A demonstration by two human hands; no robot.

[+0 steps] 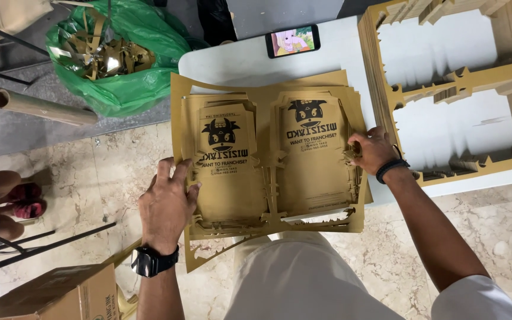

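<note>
Left hand (167, 204) flat, fingers spread; right hand (373, 151) curled, pinching.

You are looking down at a white table (339, 50), its near edge running just above your lap. A stack of brown die-cut printed sheets (268, 148) is lying at the near left corner, overhanging the near edge and the left edge. A stack of brown cut-out cardboard frames (386, 71) is sitting along the right side, showing the white top through its openings. A phone (292, 40) with a lit screen is lying flat near the far edge
</note>
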